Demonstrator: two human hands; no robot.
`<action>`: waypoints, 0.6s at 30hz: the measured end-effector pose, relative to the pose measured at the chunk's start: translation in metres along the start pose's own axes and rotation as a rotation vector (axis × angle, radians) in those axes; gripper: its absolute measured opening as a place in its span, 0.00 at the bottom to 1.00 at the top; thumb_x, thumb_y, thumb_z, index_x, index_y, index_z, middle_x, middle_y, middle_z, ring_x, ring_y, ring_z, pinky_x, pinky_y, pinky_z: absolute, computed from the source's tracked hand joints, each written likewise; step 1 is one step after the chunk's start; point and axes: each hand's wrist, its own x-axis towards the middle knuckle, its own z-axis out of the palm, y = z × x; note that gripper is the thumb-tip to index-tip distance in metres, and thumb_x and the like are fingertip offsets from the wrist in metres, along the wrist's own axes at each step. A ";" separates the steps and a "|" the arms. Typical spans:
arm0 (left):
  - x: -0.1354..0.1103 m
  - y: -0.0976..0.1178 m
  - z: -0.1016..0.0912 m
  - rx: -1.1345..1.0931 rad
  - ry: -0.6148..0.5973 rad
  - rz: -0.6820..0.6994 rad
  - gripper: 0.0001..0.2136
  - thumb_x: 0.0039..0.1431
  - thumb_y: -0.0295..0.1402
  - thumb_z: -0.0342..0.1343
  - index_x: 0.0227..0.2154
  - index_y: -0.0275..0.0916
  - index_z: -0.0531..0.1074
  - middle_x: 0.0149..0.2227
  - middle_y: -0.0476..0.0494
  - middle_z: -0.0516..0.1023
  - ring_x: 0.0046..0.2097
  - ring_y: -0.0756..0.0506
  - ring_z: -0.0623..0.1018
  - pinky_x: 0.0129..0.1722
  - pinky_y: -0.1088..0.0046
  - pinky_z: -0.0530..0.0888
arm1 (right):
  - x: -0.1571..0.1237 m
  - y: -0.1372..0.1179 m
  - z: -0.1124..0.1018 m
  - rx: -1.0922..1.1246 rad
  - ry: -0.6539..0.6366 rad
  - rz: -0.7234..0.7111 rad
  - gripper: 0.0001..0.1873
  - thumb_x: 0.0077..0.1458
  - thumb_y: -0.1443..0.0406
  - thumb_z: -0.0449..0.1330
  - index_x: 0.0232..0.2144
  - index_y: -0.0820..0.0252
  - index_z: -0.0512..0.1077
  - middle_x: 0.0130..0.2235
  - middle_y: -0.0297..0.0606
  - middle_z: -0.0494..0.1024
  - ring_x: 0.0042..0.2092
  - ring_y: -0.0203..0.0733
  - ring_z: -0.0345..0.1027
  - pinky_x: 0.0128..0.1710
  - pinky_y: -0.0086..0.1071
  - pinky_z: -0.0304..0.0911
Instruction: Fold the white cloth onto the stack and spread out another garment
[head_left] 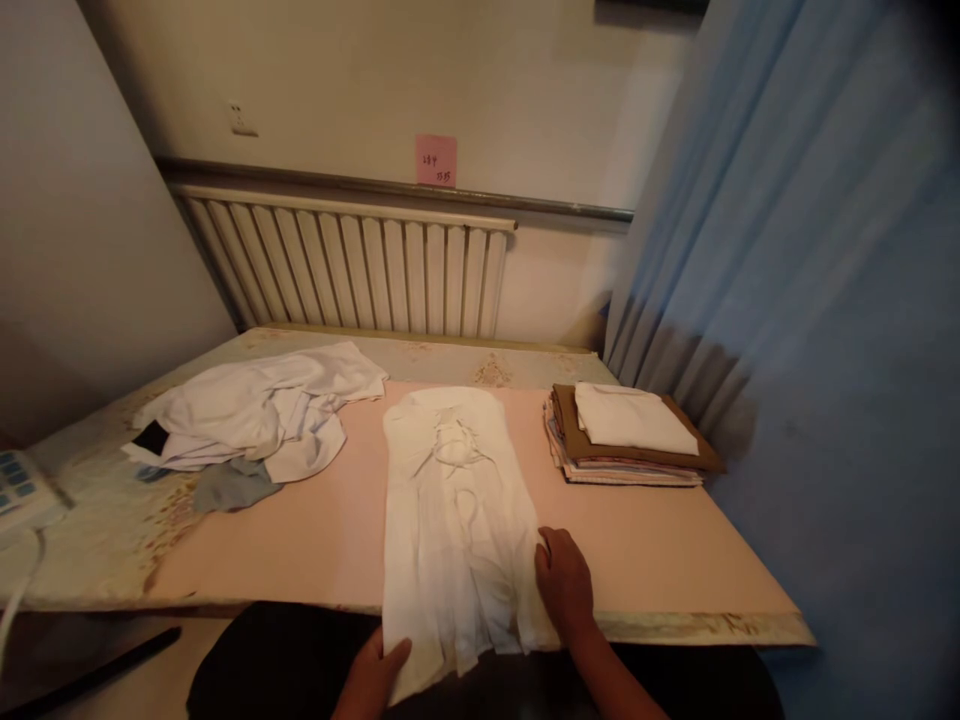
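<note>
A white garment [450, 510] with a drawstring lies folded lengthwise down the middle of the pink table top [300, 540], its lower end hanging over the near edge. My left hand [375, 675] pinches the hanging bottom edge of the garment below the table edge. Over on the garment's right side, my right hand [564, 585] rests near the table's front, fingers curled against the cloth.
A heap of loose white and grey clothes [255, 415] lies at the left. A stack of folded clothes [626, 435] stands at the right. A radiator [352, 260] lines the far wall, a blue curtain [810, 300] hangs on the right, and a white device with blue buttons [19, 485] sits far left.
</note>
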 end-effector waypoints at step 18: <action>-0.001 0.000 0.003 0.050 0.009 0.018 0.08 0.51 0.21 0.61 0.36 0.34 0.77 0.36 0.42 0.84 0.38 0.42 0.82 0.39 0.70 0.77 | 0.000 0.000 -0.001 0.017 0.006 -0.004 0.11 0.59 0.68 0.50 0.43 0.57 0.68 0.38 0.40 0.72 0.41 0.46 0.67 0.43 0.39 0.64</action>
